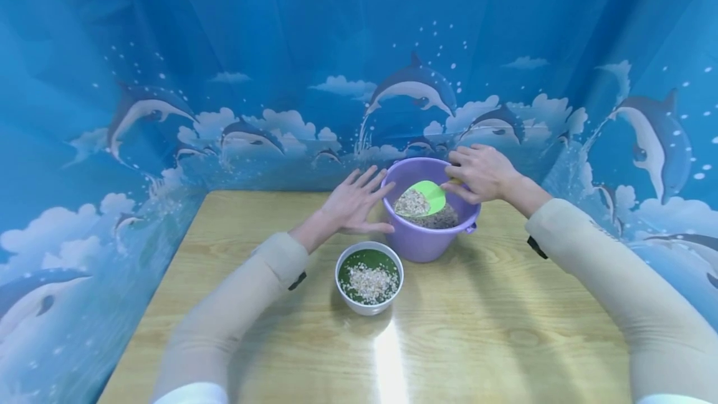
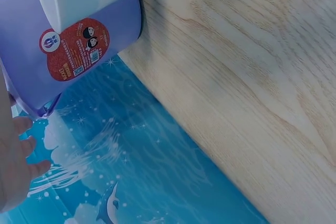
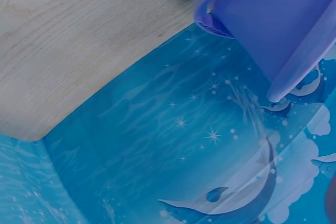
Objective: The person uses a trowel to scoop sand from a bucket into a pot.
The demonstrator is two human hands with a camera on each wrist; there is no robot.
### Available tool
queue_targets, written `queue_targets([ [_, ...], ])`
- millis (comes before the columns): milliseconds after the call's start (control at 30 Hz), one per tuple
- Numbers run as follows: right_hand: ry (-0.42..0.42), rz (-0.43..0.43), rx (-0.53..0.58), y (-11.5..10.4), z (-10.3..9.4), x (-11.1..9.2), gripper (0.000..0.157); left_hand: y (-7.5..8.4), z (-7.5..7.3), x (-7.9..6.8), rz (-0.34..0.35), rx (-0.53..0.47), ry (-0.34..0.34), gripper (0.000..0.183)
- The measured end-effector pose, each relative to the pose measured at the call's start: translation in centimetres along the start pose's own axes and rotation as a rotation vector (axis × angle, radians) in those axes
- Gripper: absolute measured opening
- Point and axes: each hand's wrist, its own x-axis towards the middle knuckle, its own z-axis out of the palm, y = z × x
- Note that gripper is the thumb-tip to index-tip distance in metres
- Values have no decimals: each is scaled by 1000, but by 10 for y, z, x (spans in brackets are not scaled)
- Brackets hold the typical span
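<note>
Right hand (image 1: 479, 173): grip curled round green scoop (image 1: 434, 195) of grain (image 1: 412, 203), over purple bucket (image 1: 422, 245). Left hand (image 1: 357, 204): grip spread, empty, perhaps touching bucket.

On my head feed I see a wood-grained table (image 1: 477, 341) filling the lower middle of the frame, its far edge crossing near mid-height. A white bowl (image 1: 367, 311) stands upright on it below the centre, and a purple bucket (image 1: 421, 247) stands close by, higher and right of centre. A bright streak of glare (image 1: 389, 360) lies along the tabletop at bottom middle. My right wrist feed catches the table at upper left, ending in a rounded corner.
</note>
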Motion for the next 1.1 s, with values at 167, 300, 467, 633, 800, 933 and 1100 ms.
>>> queue_targets([
  [167,33,-29,2,-1,-5,5,46,-2,-1,-9,3,-38,4,105],
  [300,41,-46,-5,-3,-10,8,48,-3,0,-18,8,-61,14,105],
  [467,56,-71,-8,-7,-18,13,49,-4,0,-33,6,-89,30,105],
  [633,87,-102,-3,-12,-22,18,56,-7,2,-48,23,-90,59,104],
  [800,132,-138,-17,-17,-21,23,62,-8,4,-62,46,-125,85,116],
  [933,146,-158,-15,-21,-21,27,63,-7,6,-70,75,-135,88,130],
  [1100,167,-184,17,-28,-20,32,62,-6,9,-79,135,-129,66,124],
])
